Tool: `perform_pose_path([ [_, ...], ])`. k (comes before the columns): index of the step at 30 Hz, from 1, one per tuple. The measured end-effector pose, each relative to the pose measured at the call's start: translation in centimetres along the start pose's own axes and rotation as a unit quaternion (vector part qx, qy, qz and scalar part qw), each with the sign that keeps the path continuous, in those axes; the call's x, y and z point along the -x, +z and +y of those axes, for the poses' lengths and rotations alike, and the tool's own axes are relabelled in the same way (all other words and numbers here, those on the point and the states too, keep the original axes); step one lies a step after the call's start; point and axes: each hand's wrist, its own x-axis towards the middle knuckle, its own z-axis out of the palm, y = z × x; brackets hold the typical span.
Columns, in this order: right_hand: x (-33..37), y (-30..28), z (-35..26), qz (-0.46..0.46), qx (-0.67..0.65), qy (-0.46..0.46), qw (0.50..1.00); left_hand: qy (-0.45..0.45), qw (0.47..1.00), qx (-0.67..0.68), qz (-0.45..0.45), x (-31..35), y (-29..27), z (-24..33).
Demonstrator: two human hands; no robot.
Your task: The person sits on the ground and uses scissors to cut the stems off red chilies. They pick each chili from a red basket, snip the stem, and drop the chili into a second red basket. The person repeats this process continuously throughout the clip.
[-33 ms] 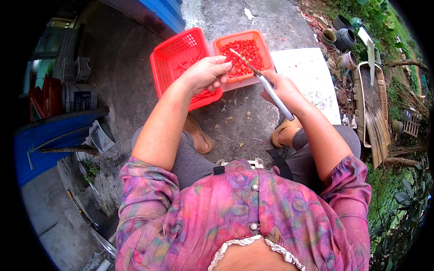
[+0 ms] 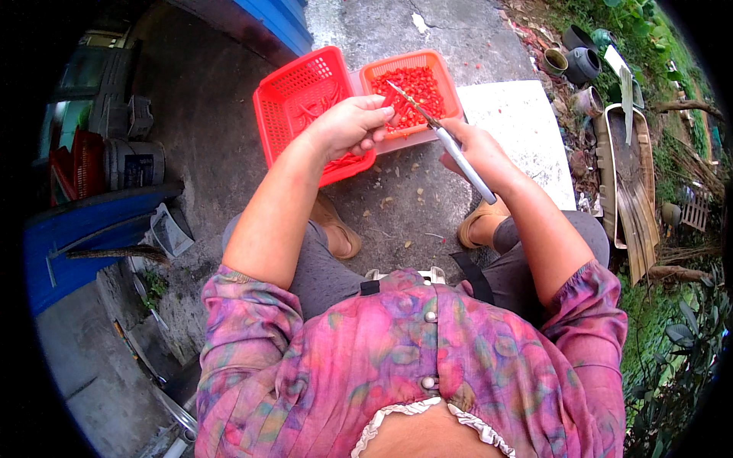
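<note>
My right hand (image 2: 481, 153) is closed round the light grey handles of a pair of scissors (image 2: 463, 164). The scissors' slim blades point up and left, over a basket of cut chili pieces (image 2: 416, 88). My left hand (image 2: 353, 127) is pinched just left of the blades. A red bit of chili pepper (image 2: 392, 116) shows at its fingertips, mostly hidden by them. Below that hand stands a red basket (image 2: 279, 114) with whole slender red chilies (image 2: 324, 107) inside. The cut pieces lie in an orange-red basket (image 2: 452, 99) just right of it.
A white board (image 2: 519, 137) lies right of the baskets. My sandalled feet (image 2: 336, 229) are on the concrete ground. Pots (image 2: 583, 65), a long trough (image 2: 611, 175) and plants line the right side. At left are a bucket (image 2: 136, 166), a blue panel (image 2: 92, 237) and a white plastic container (image 2: 171, 231).
</note>
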Motion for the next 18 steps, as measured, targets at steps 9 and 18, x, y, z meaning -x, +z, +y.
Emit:
perform_pose_path([
  [9,0.3,-0.1,-0.8,0.034,0.039,-0.021,0.998,-0.007,0.998,0.039,-0.048,0.3,0.7,0.3],
  [18,0.0,0.0,0.1,0.011,-0.033,0.024,0.999,0.003,0.998,0.055,0.016,0.0,0.8,0.3],
])
